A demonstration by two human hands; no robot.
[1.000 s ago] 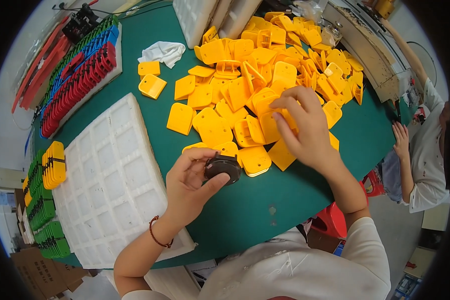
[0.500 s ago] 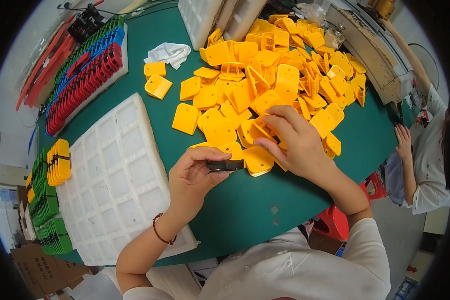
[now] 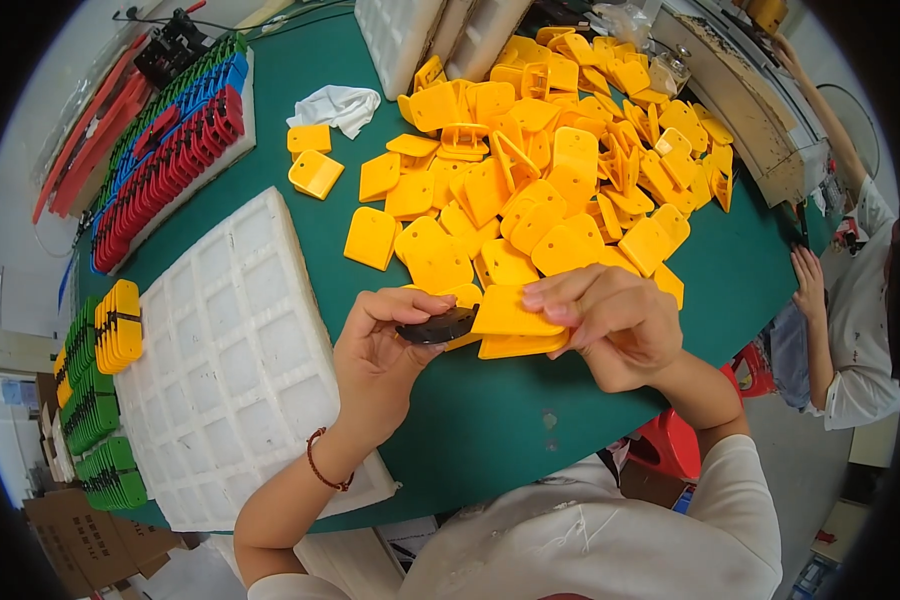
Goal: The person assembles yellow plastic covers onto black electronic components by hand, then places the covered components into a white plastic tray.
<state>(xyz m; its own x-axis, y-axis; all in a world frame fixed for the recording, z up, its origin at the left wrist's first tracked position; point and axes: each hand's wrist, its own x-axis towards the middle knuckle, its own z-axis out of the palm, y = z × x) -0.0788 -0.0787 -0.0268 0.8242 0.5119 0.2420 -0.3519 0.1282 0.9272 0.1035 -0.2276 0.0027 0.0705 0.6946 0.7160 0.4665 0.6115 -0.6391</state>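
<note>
Between the thumb and fingers of my left hand is a small black rounded part, held near the front of the table. My right hand pinches a yellow plastic piece with two flat plates, one above the other. The yellow piece's left edge meets or nearly meets the black part; whether they are joined I cannot tell. Just beyond both hands lies a heap of similar yellow pieces, with rounded corners and small holes.
At left lies a white foam tray with square pockets. Beyond it stand rows of red clip-like parts, beside blue and green ones. Banded green stacks sit at the tray's left edge. A white cloth lies farther back. Another person's hand is at right.
My right hand has come back from the heap toward me, now with a yellow piece in its fingers. My left hand has turned the black part slightly, bringing the two close together.
</note>
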